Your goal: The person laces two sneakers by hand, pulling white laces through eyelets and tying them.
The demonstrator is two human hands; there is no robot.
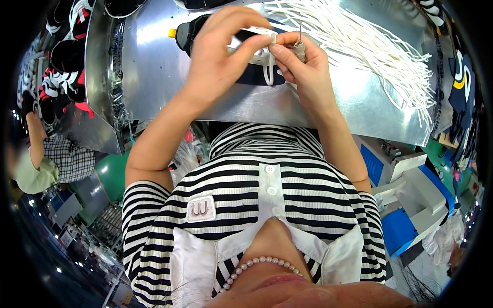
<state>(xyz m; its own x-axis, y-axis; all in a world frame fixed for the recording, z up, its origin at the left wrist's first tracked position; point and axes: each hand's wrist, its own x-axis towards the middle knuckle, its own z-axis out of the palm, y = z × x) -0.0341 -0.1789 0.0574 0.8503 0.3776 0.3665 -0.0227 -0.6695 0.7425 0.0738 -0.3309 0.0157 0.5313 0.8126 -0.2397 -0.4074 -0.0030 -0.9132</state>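
White lace [268, 66] pinched between thumb and forefinger of the left hand [218, 54]; fingertips pressed together on the lace right at the shoe's eyelet area. Right hand [303, 64] meets it from the other side, thumb and first fingers closed around a small hooked tool [299, 47] with a thin metal shaft sticking up and a pale grip. Fingertips of both hands touching or nearly so.

Dark shoe [246, 51] lies under both hands on the metal table [154, 66], toe toward the person's left, a yellow tip showing at its far left end. A loop of the lace hangs down over the shoe's side, toward the table's near edge.

Loose bundle of white laces [370, 46] spread on the table to the right of the hands, near but apart from the shoe.

More dark shoes [67, 56], with red and white trim, piled beyond the table's left edge. Another person in a checked shirt [67, 159] at far left. Blue and white machine [411, 195] below the table on the right.
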